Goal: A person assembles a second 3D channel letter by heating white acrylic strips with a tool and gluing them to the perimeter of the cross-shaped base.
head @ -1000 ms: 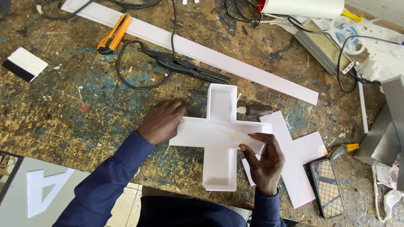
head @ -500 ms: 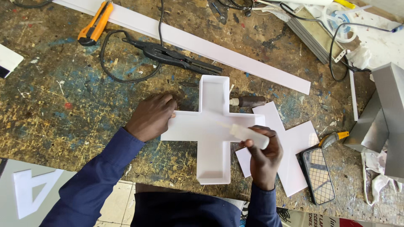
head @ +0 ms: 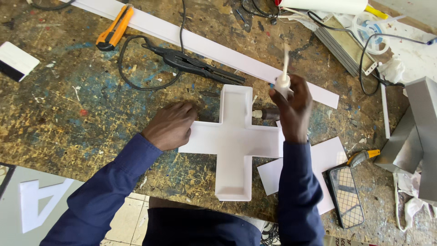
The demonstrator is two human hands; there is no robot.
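Observation:
A white cross-shaped tray with raised walls lies on the paint-stained workbench in front of me. My left hand rests with curled fingers on the cross's left arm, pressing it down. My right hand is lifted above the cross's right arm and grips a small white glue bottle with a long thin nozzle pointing up. A flat white cross-shaped sheet lies under and to the right of the tray.
A long white strip runs diagonally behind the cross, with black pliers and a cable in front of it. An orange utility knife lies at back left. A phone and a grey metal piece sit at right.
My right hand has risen from the cross's right arm, lifting the glue bottle upright above the bench. The left hand stays on the cross.

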